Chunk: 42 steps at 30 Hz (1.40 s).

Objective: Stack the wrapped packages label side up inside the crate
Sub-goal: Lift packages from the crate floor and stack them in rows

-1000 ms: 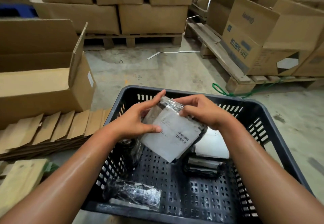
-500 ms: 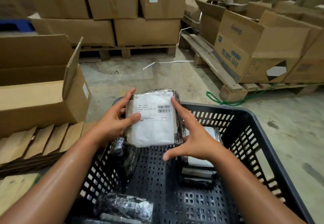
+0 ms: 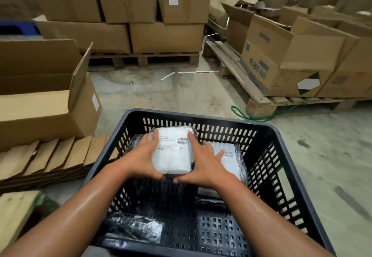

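Observation:
A black perforated plastic crate [image 3: 267,136] stands on the floor in front of me. Both hands hold a plastic-wrapped package [image 3: 173,156] with its white label facing up, low inside the crate near the far wall. My left hand [image 3: 143,158] grips its left side and my right hand [image 3: 201,166] presses its right side. A second package [image 3: 231,160] lies label up to the right. A dark wrapped package [image 3: 136,228] lies label down at the near left corner. Another dark package [image 3: 211,202] lies under my right forearm.
An open cardboard box [image 3: 48,104] stands at the left, with flattened cardboard [image 3: 50,156] beside the crate. Wooden pallets [image 3: 237,71] loaded with cardboard boxes [image 3: 165,35] fill the back and right. A green cord [image 3: 239,114] lies by the pallet's corner.
I turned the package label up, then lowered it from above the crate's rim down inside near the far wall. My right hand moved from its edge onto its right side.

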Motion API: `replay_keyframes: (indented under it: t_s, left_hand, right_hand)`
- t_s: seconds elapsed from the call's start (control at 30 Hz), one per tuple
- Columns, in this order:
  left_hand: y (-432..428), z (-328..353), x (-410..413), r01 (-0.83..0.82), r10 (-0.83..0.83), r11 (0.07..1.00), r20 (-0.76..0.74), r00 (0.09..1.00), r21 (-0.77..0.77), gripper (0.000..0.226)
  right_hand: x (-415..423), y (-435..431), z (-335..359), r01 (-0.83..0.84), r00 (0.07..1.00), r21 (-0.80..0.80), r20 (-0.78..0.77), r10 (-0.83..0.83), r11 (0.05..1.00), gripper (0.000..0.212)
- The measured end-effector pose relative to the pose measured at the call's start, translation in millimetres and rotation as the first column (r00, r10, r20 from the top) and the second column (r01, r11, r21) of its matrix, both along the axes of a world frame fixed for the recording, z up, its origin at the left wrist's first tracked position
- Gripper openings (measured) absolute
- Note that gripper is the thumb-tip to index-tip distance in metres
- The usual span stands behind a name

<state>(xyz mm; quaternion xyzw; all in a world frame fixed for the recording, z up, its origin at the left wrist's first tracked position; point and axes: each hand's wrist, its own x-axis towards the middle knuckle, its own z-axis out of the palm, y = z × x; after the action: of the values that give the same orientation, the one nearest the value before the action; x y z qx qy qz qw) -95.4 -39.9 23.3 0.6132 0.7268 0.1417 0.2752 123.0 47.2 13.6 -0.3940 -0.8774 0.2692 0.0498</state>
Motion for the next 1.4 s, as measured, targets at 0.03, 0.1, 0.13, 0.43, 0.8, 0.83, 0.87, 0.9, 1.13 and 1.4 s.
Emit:
replay_keyframes:
  t_s: [0.03, 0.1, 0.13, 0.43, 0.8, 0.83, 0.87, 0.9, 1.13, 1.4]
  left_hand:
    - [-3, -2, 1, 0.009, -0.009, 1.000, -0.028, 1.000, -0.016, 0.154]
    - [-6, -7, 4, 0.027, -0.029, 0.999, -0.085, 0.996, -0.028, 0.153]
    - [-7, -10, 6, 0.028, -0.030, 0.999, -0.104, 0.994, -0.026, 0.152]
    - [-1, -20, 7, -0.010, -0.003, 0.998, -0.193, 0.981, -0.065, 0.150]
    - [3, -14, 7, 0.004, -0.032, 0.991, -0.207, 0.978, -0.134, 0.167]
    - [4, -12, 6, 0.008, -0.034, 0.989, -0.176, 0.984, -0.147, 0.167]
    - [5, -8, 4, 0.013, -0.035, 0.987, -0.138, 0.990, -0.159, 0.167]
    - [7, -5, 1, 0.018, -0.035, 0.986, -0.102, 0.994, -0.168, 0.164]
    - [2, -5, -1, 0.051, -0.072, 0.988, -0.143, 0.987, -0.146, 0.150]
    - [5, -28, 25, -0.025, -0.025, 0.993, -0.411, 0.912, -0.115, 0.148]
  right_hand:
    - [-2, -1, -2, -0.004, 0.997, 0.042, 0.076, 0.001, 0.999, 0.151]
    - [-4, -3, -6, -0.038, 0.985, 0.132, 0.174, 0.014, 0.991, 0.153]
    - [-5, -3, -7, -0.051, 0.980, 0.167, 0.199, 0.017, 0.985, 0.153]
    - [-13, -6, -19, -0.072, 0.950, 0.267, 0.313, -0.016, 0.961, 0.148]
    - [-4, 3, -31, -0.141, 0.951, 0.338, 0.308, 0.032, 0.930, 0.154]
    - [-4, 2, -32, -0.139, 0.954, 0.335, 0.298, 0.035, 0.932, 0.153]
    - [-4, 2, -34, -0.135, 0.957, 0.329, 0.288, 0.037, 0.935, 0.152]
    - [-3, 2, -35, -0.133, 0.959, 0.320, 0.280, 0.040, 0.938, 0.151]
    - [0, 2, -40, -0.153, 0.954, 0.284, 0.291, 0.067, 0.947, 0.141]
    - [-12, -3, -36, -0.252, 0.851, 0.438, 0.525, -0.018, 0.863, 0.136]
